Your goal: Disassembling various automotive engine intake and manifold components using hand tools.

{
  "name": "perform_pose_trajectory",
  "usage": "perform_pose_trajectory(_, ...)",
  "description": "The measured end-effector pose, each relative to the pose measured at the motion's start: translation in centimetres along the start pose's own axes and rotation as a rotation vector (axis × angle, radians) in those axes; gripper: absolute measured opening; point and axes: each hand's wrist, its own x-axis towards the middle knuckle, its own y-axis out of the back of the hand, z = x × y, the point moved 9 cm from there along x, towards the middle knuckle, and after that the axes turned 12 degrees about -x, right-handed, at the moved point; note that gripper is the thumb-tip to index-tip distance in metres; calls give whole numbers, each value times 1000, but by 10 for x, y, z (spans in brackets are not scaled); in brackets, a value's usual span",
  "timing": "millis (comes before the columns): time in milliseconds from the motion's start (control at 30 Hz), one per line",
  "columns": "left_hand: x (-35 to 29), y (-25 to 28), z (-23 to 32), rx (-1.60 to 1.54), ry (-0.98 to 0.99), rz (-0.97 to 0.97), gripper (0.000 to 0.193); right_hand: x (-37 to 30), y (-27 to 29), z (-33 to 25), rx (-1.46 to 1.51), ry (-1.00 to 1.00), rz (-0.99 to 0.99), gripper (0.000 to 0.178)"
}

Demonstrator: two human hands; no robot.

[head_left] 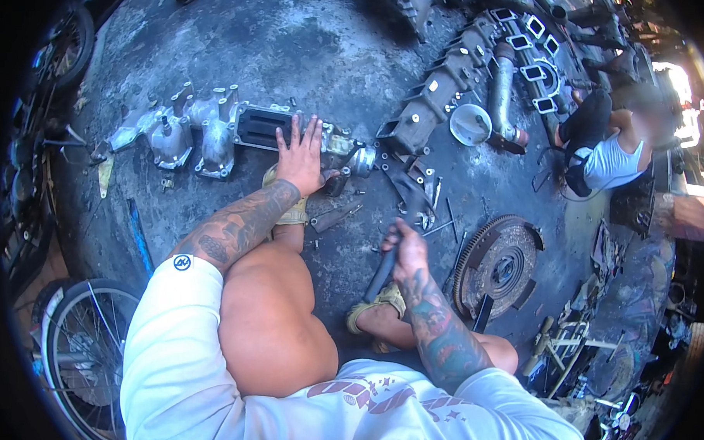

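My left hand (300, 156) lies flat with fingers spread on the right part of a silver metal engine housing (260, 128), which has a dark rectangular recess. A round metal fitting (362, 161) forms the housing's right end, beside my thumb. My right hand (406, 249) is wrapped round the dark handle of what looks like a hammer (380, 278). The handle slants down toward my right shoe, while the tool's far end is blurred above my fist. Loose bolts and a dark bracket (410, 185) lie on the floor just beyond that hand.
A toothed flywheel (499, 267) lies at the right. Farther off are a long manifold (441, 97), a round bowl (470, 124), a metal pipe (505, 90) and a strip of gaskets (534, 72). Another person (609, 157) sits at the far right. A bicycle wheel (89, 361) stands at the left.
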Motion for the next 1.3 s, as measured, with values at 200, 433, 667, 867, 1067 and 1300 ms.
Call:
perform_pose_trajectory(200, -1, 3, 0, 24, 12, 27, 106, -5, -5, -10, 48, 84, 220, 16)
perform_pose_trajectory(433, 1, 5, 2, 7, 13, 48, 112, -28, -22, -53, 163, 279, 92, 14)
perform_pose_trajectory(667, -3, 4, -10, -48, 126, 108, 128, -22, -52, -16, -289, 114, -290, 11)
perform_pose_trajectory(867, -3, -1, -17, -73, 165, 65, 132, -18, -15, -33, 171, 229, 226, 18)
perform_pose_trajectory(1067, -4, 4, -15, -20, 159, 135, 133, -32, -69, -24, -258, 170, -341, 18)
perform_pose_trajectory(1300, -3, 2, -24, -28, 227, 102, 132, -25, -52, -30, -128, 308, 61, 16)
